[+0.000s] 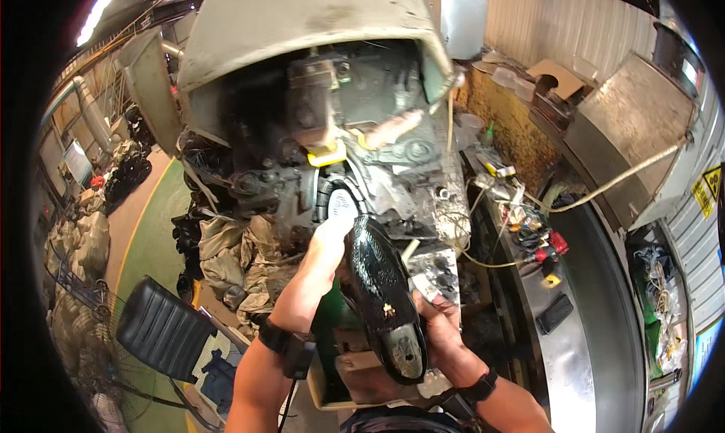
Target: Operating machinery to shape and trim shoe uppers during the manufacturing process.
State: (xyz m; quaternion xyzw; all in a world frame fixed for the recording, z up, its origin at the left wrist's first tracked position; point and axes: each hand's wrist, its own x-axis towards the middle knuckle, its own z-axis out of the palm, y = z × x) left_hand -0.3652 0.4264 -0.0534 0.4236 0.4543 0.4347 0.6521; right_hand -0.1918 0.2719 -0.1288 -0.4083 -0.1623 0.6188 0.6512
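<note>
My right hand [439,329] grips a glossy black shoe [385,297] from its right side, toe pointing down toward me, a small gold ornament on its upper. My left hand [330,240] reaches up along the shoe's heel end and touches the white-and-black wheel [340,200] at the front of a large, grimy grey machine [340,131]. A yellow part [326,156] sticks out just above the wheel. Both wrists wear dark bands.
A grey hood [302,18] covers the machine's top. A cluttered metal bench [581,327] on the right carries cables, a red tool [555,244] and a hose. At lower left sit a black padded seat [162,327], sacks and a green floor.
</note>
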